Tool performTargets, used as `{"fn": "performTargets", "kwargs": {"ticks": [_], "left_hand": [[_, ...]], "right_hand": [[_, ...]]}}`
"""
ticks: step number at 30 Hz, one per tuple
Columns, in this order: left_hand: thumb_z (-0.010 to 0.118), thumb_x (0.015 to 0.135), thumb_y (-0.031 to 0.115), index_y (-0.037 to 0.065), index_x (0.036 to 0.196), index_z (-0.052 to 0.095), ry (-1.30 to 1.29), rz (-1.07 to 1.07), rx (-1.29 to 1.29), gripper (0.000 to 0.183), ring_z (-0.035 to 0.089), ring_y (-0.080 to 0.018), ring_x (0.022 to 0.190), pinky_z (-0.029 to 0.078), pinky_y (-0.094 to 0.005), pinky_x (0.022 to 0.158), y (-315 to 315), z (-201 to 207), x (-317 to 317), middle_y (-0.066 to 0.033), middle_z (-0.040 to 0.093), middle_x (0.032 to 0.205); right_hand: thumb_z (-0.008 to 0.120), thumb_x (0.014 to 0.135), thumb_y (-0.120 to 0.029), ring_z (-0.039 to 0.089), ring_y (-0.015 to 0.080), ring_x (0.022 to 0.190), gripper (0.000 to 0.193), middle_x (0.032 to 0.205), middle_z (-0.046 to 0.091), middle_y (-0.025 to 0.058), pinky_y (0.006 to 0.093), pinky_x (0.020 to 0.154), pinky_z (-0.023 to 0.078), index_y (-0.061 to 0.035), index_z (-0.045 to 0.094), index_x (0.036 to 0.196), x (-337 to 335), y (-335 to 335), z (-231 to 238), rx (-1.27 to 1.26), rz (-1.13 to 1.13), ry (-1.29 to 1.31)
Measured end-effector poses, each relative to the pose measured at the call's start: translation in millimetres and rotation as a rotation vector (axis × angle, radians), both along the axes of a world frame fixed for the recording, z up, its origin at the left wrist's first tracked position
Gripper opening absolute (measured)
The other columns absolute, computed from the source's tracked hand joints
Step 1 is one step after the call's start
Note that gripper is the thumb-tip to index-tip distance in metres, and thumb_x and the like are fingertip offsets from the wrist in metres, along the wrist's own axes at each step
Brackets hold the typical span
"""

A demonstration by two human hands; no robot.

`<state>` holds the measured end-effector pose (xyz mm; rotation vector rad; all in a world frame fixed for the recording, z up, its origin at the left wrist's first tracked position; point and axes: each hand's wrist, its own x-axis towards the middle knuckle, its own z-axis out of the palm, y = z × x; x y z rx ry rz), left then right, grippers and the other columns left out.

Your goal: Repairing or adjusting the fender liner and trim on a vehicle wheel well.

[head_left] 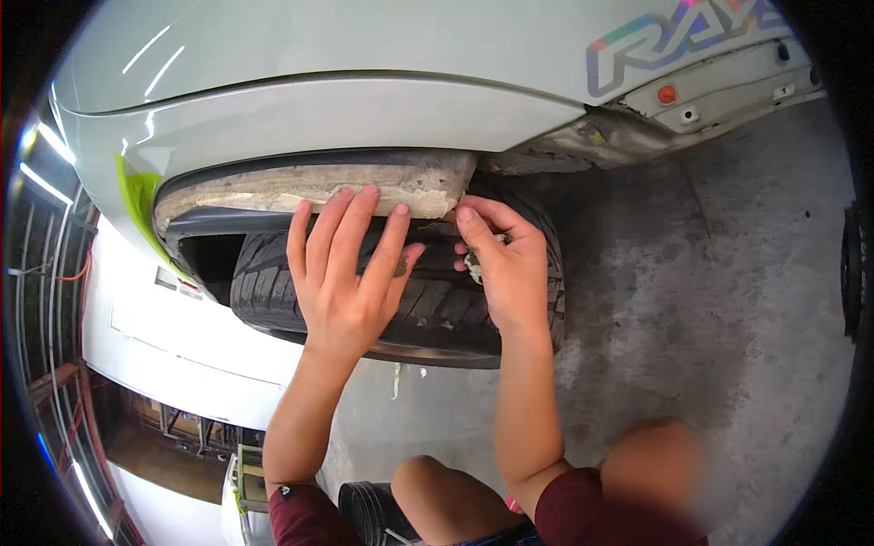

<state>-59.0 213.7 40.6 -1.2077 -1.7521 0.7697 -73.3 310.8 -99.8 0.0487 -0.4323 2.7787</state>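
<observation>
A rough, beige, tape-like strip (pixel 300 185) with a torn, flaky lower edge runs along the dark wheel-arch trim. My left hand (pixel 341 273) is spread over it, fingertips touching its lower edge; a dark smudge shows beside the thumb. At the strip's right end, my right hand (pixel 510 264) has thumb and index finger pinched together at its lower corner. What lies between those two fingertips is too small to make out. Curled in the other fingers of that hand is a crumpled pale scrap (pixel 473 267). Just behind both hands sits the black tire (pixel 428 305).
The pale car body panel (pixel 364 41) spans the top. Bright green tape (pixel 137 196) sticks to the arch's left end. An exposed sill (pixel 719 105) with an orange plug extends right. Grey concrete floor (pixel 674 273) lies beyond, and a black ribbed cylinder (pixel 369 510) is beside my leg.
</observation>
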Motion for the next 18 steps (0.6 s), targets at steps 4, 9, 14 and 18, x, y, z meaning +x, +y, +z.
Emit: {"fn": "performTargets", "kwargs": {"ticks": [4, 9, 14, 18], "left_hand": [[0.084, 0.071, 0.02, 0.011, 0.112, 0.071, -0.029, -0.036, -0.06, 0.044, 0.059, -0.0304, 0.111, 0.039, -0.0516, 0.104, 11, 7, -3, -0.0104, 0.062, 0.122], [0.083, 0.07, 0.019, 0.01, 0.104, 0.073, -0.077, -0.053, -0.134, 0.037, 0.06, -0.0266, 0.102, 0.041, -0.0497, 0.099, 27, 17, -2, -0.008, 0.064, 0.111], [0.079, 0.071, 0.015, 0.009, 0.098, 0.073, -0.122, -0.119, -0.369, 0.028, 0.063, -0.0223, 0.095, 0.045, -0.0474, 0.094, 46, 33, -3, -0.005, 0.065, 0.101], [0.075, 0.071, 0.011, 0.005, 0.091, 0.072, -0.136, -0.136, -0.546, 0.021, 0.063, -0.0202, 0.088, 0.05, -0.0459, 0.091, 59, 43, -1, -0.0042, 0.065, 0.093]], "right_hand": [[0.075, 0.09, -0.018, 0.061, 0.0078, 0.076, 0.028, 0.091, 0.07, 0.0038, 0.0247, 0.062, 0.052, 0.0007, 0.069, 0.11, 0, 3, 1, 0.068, -0.049, 0.019], [0.077, 0.087, -0.016, 0.062, 0.0072, 0.078, 0.027, 0.09, 0.071, 0.0035, 0.0242, 0.063, 0.051, -0.0009, 0.07, 0.108, -3, 3, 1, 0.096, -0.124, 0.031], [0.078, 0.087, -0.016, 0.061, 0.0071, 0.077, 0.024, 0.088, 0.07, 0.0027, 0.0239, 0.062, 0.051, -0.0008, 0.071, 0.104, 0, 6, -2, 0.093, -0.112, 0.038], [0.077, 0.087, -0.012, 0.056, 0.005, 0.07, 0.022, 0.081, 0.067, 0.0009, 0.021, 0.059, 0.046, 0.0024, 0.071, 0.102, 3, 7, 1, 0.055, -0.136, 0.035]]}}
